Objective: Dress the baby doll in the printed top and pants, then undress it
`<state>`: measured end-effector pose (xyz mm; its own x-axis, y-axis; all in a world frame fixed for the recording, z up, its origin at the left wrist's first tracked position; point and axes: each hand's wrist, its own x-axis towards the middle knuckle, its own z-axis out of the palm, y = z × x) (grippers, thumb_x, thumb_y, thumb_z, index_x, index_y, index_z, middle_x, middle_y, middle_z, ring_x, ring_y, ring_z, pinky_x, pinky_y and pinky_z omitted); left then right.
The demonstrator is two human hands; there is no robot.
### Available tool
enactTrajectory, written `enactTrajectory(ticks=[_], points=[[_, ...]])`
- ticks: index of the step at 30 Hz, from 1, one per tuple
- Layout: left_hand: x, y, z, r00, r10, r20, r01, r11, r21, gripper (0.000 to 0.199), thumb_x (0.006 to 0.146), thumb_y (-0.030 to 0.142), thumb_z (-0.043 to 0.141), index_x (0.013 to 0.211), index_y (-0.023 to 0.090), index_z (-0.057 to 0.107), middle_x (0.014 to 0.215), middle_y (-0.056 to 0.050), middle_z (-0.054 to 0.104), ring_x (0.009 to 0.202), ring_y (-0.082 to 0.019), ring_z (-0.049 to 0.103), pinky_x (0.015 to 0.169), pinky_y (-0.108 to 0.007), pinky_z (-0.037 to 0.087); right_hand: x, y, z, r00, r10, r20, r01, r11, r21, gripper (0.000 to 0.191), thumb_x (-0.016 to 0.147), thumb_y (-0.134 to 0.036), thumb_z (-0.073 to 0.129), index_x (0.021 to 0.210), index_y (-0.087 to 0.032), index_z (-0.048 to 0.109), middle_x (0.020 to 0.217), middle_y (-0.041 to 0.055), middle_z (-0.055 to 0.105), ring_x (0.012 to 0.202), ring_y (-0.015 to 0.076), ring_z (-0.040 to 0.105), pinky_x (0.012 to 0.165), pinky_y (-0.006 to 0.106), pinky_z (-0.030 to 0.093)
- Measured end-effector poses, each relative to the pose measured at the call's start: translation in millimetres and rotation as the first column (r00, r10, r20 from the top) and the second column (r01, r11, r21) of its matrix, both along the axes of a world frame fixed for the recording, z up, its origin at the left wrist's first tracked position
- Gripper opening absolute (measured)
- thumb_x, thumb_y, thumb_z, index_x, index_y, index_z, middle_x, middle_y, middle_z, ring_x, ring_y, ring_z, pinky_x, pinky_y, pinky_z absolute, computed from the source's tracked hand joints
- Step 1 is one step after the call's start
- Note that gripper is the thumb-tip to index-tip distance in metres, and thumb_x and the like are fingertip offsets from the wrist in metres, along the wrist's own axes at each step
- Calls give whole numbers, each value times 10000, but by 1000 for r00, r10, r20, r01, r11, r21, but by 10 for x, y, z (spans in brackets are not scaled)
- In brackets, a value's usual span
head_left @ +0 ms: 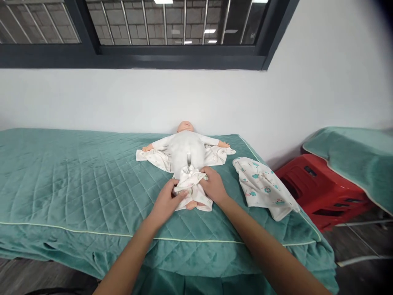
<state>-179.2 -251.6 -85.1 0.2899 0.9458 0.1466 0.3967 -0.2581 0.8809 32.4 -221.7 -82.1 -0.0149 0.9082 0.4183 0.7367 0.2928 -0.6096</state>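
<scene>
A baby doll [186, 147] with a white cloth body lies on its back, head toward the wall and arms spread wide. Under its arms and back is an opened white printed baby top [159, 159]. White printed baby pants [192, 178] are bunched around the doll's legs, and a bit of foot shows at the lower end. My left hand [168, 200] pinches the left side of the pants, thumb on top. On the other side, my right hand [213, 184] grips the pants' edge near the waist. The doll's legs are mostly covered by the fabric.
A white cloth with teal prints [260, 184] lies to the right on the green quilted bed cover [92, 184]. Beyond the bed's right edge stand red plastic stools [325, 188], near another green cover [353, 155]. A wall and a barred window [181, 61] are behind.
</scene>
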Motion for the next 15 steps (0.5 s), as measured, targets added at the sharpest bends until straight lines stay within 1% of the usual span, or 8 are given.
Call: enactTrajectory(ticks=[1, 3, 4, 5, 7, 10, 13, 15], points=[[-15, -42, -9, 999, -24, -25, 24, 999, 37, 480, 801, 463, 659, 1184, 199, 539, 1027, -35, 634, 898, -189, 592, 780, -298, 474, -13, -12, 14, 1000, 10, -19, -10, 1000, 5, 84, 785, -220, 506, 851, -221, 558, 879, 26, 646, 855, 204, 563, 786, 312, 414], [-31, -81, -11, 992, -51, -114, 67, 988, 139, 768, 687, 501, 774, 1313, 195, 452, 1263, -109, 558, 1150, -263, 538, 931, -367, 467, -53, -59, 67, 999, 31, -18, -31, 1000, 6, 153, 760, -190, 497, 897, -221, 557, 926, 36, 650, 881, 208, 564, 796, 313, 420], [-33, -84, -1, 983, -53, -175, 85, 980, 182, 838, 649, 504, 804, 1331, 189, 432, 1302, -131, 529, 1218, -292, 497, 975, -399, 451, -77, -97, 106, 999, 37, 0, -37, 999, -7, 164, 759, -182, 491, 905, -221, 555, 929, 36, 650, 878, 207, 565, 795, 313, 415], [-31, -82, 18, 970, -54, -237, 107, 971, 214, 845, 640, 508, 810, 1322, 182, 433, 1298, -142, 523, 1243, -310, 477, 993, -423, 441, -101, -146, 151, 999, 42, 21, -41, 999, -28, 160, 765, -181, 488, 905, -222, 552, 918, 32, 650, 864, 205, 566, 787, 311, 408], [-28, -75, 85, 936, -58, -347, 154, 954, 257, 710, 698, 511, 763, 1252, 178, 469, 1218, -135, 557, 1204, -315, 501, 973, -439, 445, -142, -276, 251, 996, 58, 66, -52, 995, -89, 119, 787, -191, 489, 889, -225, 541, 855, 13, 644, 808, 194, 567, 758, 302, 390], [-49, -97, 227, 889, -95, -448, 241, 929, 281, 470, 794, 499, 667, 1119, 194, 517, 1104, -101, 601, 1082, -286, 566, 873, -393, 469, -149, -509, 391, 982, 127, 143, -101, 979, -175, 30, 818, -208, 497, 839, -223, 513, 744, -21, 602, 717, 171, 544, 699, 285, 357], [-110, -159, 370, 863, -153, -482, 294, 927, 232, 377, 847, 507, 602, 1079, 215, 546, 1044, -70, 638, 988, -259, 608, 763, -336, 463, -84, -692, 502, 960, 228, 159, -179, 945, -275, 31, 857, -241, 506, 830, -226, 510, 724, -34, 586, 688, 158, 541, 654, 269, 344], [-154, -203, 448, 857, -180, -483, 300, 936, 184, 360, 864, 516, 578, 1087, 233, 567, 1021, -51, 663, 947, -247, 630, 725, -312, 449, -33, -756, 569, 939, 309, 155, -244, 910, -336, 109, 868, -333, 568, 894, -232, 537, 798, -22, 630, 745, 173, 579, 677, 273, 373]])
